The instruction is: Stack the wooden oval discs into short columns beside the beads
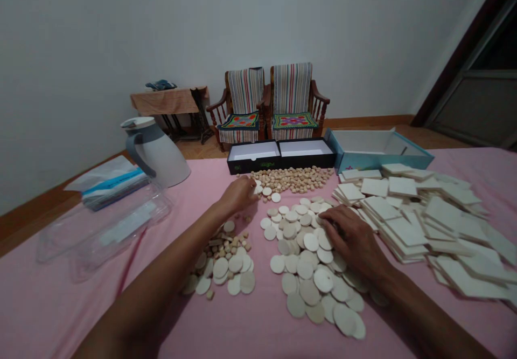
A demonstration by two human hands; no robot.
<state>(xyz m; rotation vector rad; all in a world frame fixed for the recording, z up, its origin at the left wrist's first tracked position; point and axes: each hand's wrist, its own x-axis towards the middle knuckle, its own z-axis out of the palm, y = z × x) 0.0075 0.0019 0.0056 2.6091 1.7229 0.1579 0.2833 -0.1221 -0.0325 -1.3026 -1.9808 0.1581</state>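
My left hand [241, 194] reaches to the middle of the table with its fingers closed at a pale round wooden disc [257, 190]. A few more discs lie just right of its fingertips. Over the upper right side of a large heap of wooden discs [310, 291] lies my right hand [350, 232], fingers bent together, with their tips on a disc. Part of the heap is hidden under that hand. Below my left wrist spreads a smaller pile of discs [221, 267] mixed with small wooden cubes [228, 247]. Beyond the hands lie many small tan wooden pieces [297, 178].
Square wooden tiles [404, 232] are heaped at the right. Black boxes [258, 163] and a light-blue box [383, 160] stand at the back. On the left are a white jug [165, 157], a tissue pack [115, 186] and clear plastic trays [109, 235]. Two chairs [293, 89] stand beyond.
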